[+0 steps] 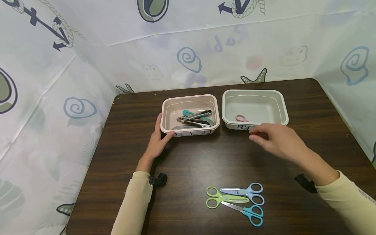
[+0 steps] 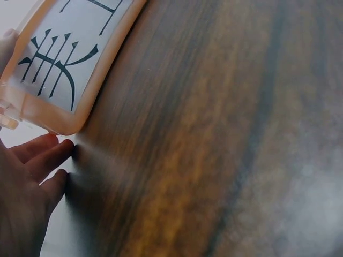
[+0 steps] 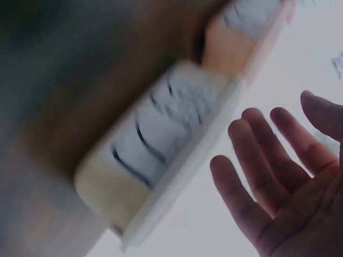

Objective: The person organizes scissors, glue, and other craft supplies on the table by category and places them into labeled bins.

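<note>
My left hand (image 1: 154,143) rests against the left front corner of a pale pink plastic bin (image 1: 189,98), thumb at the front rim and fingers along its side. Inside lie several box cutters (image 1: 195,118), grey and teal. To its right stands a pale grey-green bin (image 1: 254,92) with a pair of scissors inside; only a pink handle loop (image 1: 241,118) shows above the front wall. Just in front of that bin hovers my right hand (image 1: 277,140), empty, its fingers loosely bent and spread apart in the right wrist view.
Nearer me on the dark wooden table (image 1: 182,209) lie light green scissors (image 1: 217,197), light blue scissors (image 1: 254,193) and teal-handled scissors (image 1: 253,215), close together. Labels with black characters (image 2: 59,64) mark the bins' fronts. A patterned white curtain (image 1: 205,58) hangs behind the table.
</note>
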The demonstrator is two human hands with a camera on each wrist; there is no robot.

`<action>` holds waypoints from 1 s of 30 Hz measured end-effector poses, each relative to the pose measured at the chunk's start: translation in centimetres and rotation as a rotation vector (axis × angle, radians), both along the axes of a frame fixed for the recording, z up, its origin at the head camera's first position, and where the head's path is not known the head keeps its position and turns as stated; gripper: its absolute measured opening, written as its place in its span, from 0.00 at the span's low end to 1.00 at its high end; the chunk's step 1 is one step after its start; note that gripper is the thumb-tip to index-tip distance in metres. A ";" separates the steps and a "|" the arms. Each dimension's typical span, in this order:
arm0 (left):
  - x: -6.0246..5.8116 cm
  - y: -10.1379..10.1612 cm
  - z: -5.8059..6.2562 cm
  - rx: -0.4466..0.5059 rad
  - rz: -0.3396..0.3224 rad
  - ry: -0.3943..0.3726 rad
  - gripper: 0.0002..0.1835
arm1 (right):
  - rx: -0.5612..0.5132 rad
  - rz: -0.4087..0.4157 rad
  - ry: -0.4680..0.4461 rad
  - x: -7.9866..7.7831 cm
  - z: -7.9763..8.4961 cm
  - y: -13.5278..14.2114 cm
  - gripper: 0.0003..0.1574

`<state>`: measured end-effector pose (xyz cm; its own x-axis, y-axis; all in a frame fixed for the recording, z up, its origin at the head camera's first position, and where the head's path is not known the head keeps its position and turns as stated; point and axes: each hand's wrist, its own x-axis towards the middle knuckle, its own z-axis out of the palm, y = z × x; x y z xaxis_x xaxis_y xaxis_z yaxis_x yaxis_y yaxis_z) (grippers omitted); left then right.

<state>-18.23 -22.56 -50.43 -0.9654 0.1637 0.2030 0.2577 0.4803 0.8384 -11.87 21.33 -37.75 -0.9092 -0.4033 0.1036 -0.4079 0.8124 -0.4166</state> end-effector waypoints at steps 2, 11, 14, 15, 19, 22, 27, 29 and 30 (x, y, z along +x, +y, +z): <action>0.0 0.0 0.0 -0.005 0.004 0.002 0.48 | 0.015 0.065 0.006 1.6 -1.3 -0.6 0.13; 0.2 0.0 0.1 -0.020 0.013 0.004 0.48 | 0.081 0.289 -0.053 7.2 -6.6 -2.0 0.20; 0.3 0.0 0.0 -0.019 0.015 0.000 0.48 | 0.108 0.293 -0.067 8.2 -7.4 -2.2 0.23; 0.3 0.0 0.0 -0.021 0.013 0.000 0.48 | 0.111 0.293 -0.070 8.4 -7.6 -2.2 0.23; 0.3 0.0 -0.1 -0.027 0.014 0.000 0.48 | 0.111 0.299 -0.049 9.1 -8.1 -2.2 0.25; 0.3 0.0 -0.2 -0.025 0.020 0.001 0.48 | 0.098 0.317 -0.009 9.5 -8.5 -2.3 0.26; 0.2 0.0 -0.1 -0.028 0.017 -0.001 0.48 | 0.117 0.323 0.033 10.0 -9.2 -2.4 0.26; 0.1 0.0 -0.1 -0.029 0.013 0.003 0.48 | 0.132 0.319 0.052 10.1 -9.4 -2.5 0.25; 0.1 -0.1 -0.1 -0.026 0.011 0.004 0.48 | 0.137 0.316 0.063 10.2 -9.5 -2.5 0.25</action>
<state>-18.15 -22.65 -50.57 -0.9663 0.1583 0.2031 0.2560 0.5049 0.8244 -1.71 18.83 -47.21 -0.7308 -0.6778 0.0808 -0.6695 0.6887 -0.2785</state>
